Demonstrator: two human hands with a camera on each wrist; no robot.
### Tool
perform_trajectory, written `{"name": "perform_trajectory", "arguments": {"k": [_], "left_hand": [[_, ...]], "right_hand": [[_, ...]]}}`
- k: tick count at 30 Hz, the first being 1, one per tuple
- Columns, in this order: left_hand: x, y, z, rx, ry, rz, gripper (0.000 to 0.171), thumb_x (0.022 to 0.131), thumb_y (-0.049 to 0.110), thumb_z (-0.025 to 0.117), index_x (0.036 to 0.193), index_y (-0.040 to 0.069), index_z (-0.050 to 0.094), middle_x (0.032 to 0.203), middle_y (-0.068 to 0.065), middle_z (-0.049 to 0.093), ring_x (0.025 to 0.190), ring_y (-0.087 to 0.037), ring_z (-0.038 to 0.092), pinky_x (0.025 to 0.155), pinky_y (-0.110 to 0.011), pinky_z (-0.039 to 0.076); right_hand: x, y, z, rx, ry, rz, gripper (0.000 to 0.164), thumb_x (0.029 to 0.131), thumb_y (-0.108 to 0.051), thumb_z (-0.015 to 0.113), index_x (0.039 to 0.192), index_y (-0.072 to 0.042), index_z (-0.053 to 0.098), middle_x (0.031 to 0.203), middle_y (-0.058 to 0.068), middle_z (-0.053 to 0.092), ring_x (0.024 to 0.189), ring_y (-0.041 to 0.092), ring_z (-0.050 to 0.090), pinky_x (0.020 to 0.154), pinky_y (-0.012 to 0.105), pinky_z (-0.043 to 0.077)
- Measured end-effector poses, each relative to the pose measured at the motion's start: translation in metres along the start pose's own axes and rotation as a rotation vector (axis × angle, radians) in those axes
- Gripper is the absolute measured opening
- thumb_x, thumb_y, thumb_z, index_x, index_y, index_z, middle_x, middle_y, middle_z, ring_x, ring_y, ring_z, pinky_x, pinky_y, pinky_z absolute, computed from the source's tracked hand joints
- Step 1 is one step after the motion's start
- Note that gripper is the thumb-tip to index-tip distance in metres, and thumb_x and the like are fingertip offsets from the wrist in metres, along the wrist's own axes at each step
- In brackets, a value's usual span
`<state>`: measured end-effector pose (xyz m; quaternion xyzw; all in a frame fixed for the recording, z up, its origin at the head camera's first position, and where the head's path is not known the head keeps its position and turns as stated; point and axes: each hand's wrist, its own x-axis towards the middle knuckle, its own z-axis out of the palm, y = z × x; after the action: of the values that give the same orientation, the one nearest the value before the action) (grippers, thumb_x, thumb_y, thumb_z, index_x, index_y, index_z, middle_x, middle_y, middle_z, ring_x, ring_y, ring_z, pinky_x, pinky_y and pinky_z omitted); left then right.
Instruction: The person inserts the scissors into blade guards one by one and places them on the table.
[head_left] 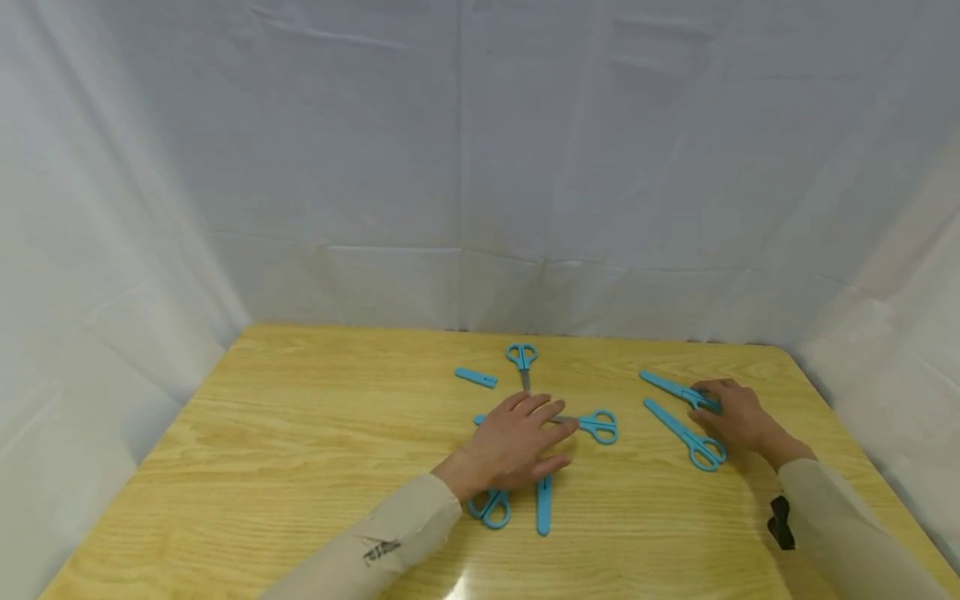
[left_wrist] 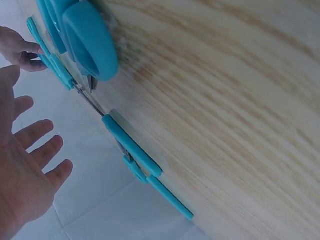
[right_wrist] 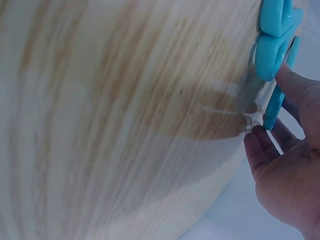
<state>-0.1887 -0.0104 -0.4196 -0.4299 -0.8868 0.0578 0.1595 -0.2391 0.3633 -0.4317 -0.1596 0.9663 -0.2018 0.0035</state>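
My right hand [head_left: 733, 414] is at the far right of the table, its thumb and fingers on either side of the handle of blue scissors [head_left: 666, 383] whose blades are in a blue sheath. In the right wrist view that handle [right_wrist: 274, 107] lies between thumb and fingers. Just nearer lies a second pair of sheathed scissors [head_left: 677, 423]. My left hand [head_left: 517, 442] hovers palm down with fingers spread over the middle group, holding nothing. Bare-bladed scissors [head_left: 600, 426] point in under it, and other scissors [head_left: 495, 508] are partly hidden below it.
Beyond the left hand lie another pair of bare-bladed scissors [head_left: 522, 358] and a loose blue sheath [head_left: 476, 377]. A second sheath [head_left: 543, 508] lies nearer, and the end of a third [head_left: 480, 419] shows beside the hand. White sheeting [head_left: 450, 167] surrounds the wooden table [head_left: 337, 400].
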Motion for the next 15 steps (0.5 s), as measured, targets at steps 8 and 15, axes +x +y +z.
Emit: {"name": "perform_trajectory", "arguments": {"k": [8,15], "left_hand": [[-0.0021,-0.0019,0.0007,-0.006,-0.015,0.001,0.05,0.099,0.053,0.037,0.141,0.028,0.048,0.142,-0.002,0.046,0.132,-0.021,0.039,0.108,-0.039,0.031],[-0.0074,-0.0089,0.0023,-0.059,-0.071,-0.05,0.05,0.099,0.052,0.038,0.142,0.028,0.046,0.145,-0.002,0.043,0.134,-0.021,0.036,0.11,-0.039,0.027]], "right_hand": [[0.0023,0.0029,0.0035,-0.036,-0.003,-0.018,0.044,0.094,-0.019,0.062,0.124,0.011,0.051,0.125,0.039,0.042,0.114,0.059,0.035,0.09,0.069,0.028],[0.0025,0.0024,0.0044,-0.016,-0.019,-0.019,0.05,0.095,-0.024,0.06,0.128,0.012,0.048,0.127,0.04,0.039,0.115,0.059,0.033,0.093,0.069,0.024]]}}
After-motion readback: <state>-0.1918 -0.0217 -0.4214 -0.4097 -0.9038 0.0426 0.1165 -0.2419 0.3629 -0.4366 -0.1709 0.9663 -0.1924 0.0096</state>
